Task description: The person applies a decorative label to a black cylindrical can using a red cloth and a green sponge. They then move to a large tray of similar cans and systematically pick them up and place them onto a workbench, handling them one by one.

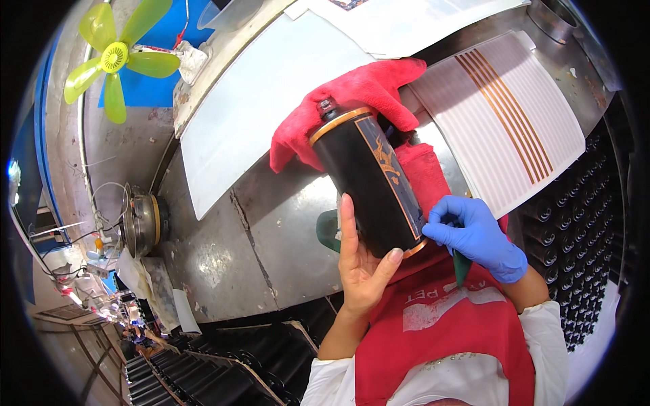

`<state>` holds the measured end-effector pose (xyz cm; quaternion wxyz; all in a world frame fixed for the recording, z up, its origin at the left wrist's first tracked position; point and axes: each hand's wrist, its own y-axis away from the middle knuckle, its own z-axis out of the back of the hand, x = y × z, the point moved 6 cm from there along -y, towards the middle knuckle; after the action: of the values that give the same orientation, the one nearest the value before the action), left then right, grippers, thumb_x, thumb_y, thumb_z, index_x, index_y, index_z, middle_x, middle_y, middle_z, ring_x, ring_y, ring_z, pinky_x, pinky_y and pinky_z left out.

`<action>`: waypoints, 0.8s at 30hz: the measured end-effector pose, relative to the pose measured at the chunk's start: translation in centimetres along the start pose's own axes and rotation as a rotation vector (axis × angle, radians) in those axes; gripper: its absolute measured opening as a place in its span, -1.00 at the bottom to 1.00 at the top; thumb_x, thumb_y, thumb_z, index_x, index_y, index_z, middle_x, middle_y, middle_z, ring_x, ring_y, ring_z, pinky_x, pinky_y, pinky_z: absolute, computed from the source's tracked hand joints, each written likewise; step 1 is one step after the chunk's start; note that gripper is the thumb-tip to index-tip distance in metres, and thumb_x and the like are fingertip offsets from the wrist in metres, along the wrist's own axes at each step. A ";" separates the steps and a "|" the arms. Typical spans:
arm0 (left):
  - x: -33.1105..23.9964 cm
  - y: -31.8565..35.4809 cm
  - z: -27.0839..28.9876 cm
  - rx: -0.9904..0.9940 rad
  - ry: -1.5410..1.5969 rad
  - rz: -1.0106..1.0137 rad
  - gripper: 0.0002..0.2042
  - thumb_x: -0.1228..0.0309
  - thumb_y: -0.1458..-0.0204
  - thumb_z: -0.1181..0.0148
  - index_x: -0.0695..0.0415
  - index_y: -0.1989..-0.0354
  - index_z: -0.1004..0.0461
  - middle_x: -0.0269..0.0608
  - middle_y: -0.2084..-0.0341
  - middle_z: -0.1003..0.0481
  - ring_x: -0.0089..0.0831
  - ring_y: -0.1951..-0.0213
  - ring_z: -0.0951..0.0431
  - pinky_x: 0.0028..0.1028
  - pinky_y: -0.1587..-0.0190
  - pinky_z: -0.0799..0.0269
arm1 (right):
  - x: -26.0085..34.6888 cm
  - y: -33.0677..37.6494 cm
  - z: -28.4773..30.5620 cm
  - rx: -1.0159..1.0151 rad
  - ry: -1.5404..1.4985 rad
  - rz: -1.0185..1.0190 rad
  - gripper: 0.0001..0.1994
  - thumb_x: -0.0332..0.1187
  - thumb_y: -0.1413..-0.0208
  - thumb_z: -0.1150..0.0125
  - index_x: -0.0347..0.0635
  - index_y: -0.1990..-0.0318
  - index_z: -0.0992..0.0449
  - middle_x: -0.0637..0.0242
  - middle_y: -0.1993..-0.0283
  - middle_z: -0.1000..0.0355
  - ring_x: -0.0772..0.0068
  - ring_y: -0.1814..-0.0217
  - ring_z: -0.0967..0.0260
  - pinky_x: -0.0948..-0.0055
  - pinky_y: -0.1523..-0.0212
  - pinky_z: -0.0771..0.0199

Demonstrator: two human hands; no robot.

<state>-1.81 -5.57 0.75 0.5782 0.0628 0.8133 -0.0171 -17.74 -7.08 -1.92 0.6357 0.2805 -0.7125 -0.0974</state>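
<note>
Hands (362,260) (474,233) (right gloved) around black bottle (369,183), near table edge (271,308)

A worn metal worktable (271,243) fills the middle. Beyond its far left corner hangs a yellow-green fan (115,54) against a blue wall (152,91).

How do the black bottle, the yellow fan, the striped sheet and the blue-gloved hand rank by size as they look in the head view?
1. Striped sheet
2. Black bottle, though nearness to the camera enlarges it
3. Yellow fan
4. Blue-gloved right hand, close to the fan, so this order is unsure
</note>
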 end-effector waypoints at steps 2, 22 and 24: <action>-0.4 -0.3 -0.4 0.005 -0.005 -0.004 -0.10 0.77 0.08 -0.01 0.04 -0.40 0.38 0.04 -0.29 -0.02 -0.17 -0.23 -0.21 -0.22 -0.20 -0.22 | -0.2 -0.1 -0.1 0.001 -0.009 0.007 -0.88 -0.40 -0.05 -0.28 -0.22 0.40 -0.48 0.58 0.54 -0.33 0.84 0.52 -0.19 0.75 0.50 -0.24; -0.7 -1.0 -0.6 0.019 -0.060 0.011 -0.02 0.73 0.13 -0.12 0.01 -0.41 0.40 0.00 -0.28 -0.05 -0.20 -0.23 -0.23 -0.25 -0.21 -0.20 | -0.3 -0.2 -0.2 0.001 -0.038 0.035 -0.87 -0.38 -0.05 -0.29 -0.20 0.42 -0.47 0.61 0.53 -0.29 0.84 0.51 -0.12 0.76 0.49 -0.18; -0.9 -1.1 -0.9 0.043 -0.070 0.005 -0.01 0.77 0.13 -0.11 0.00 -0.40 0.42 -0.01 -0.27 -0.06 -0.23 -0.19 -0.27 -0.26 -0.15 -0.29 | -0.3 -0.2 -0.2 -0.004 -0.027 0.041 -0.87 -0.38 -0.05 -0.29 -0.20 0.42 -0.47 0.61 0.52 -0.29 0.84 0.50 -0.12 0.76 0.48 -0.18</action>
<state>-2.55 -6.68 1.85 0.6048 0.0766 0.7919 -0.0354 -17.52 -7.09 -2.22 0.6284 0.2635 -0.7264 -0.0896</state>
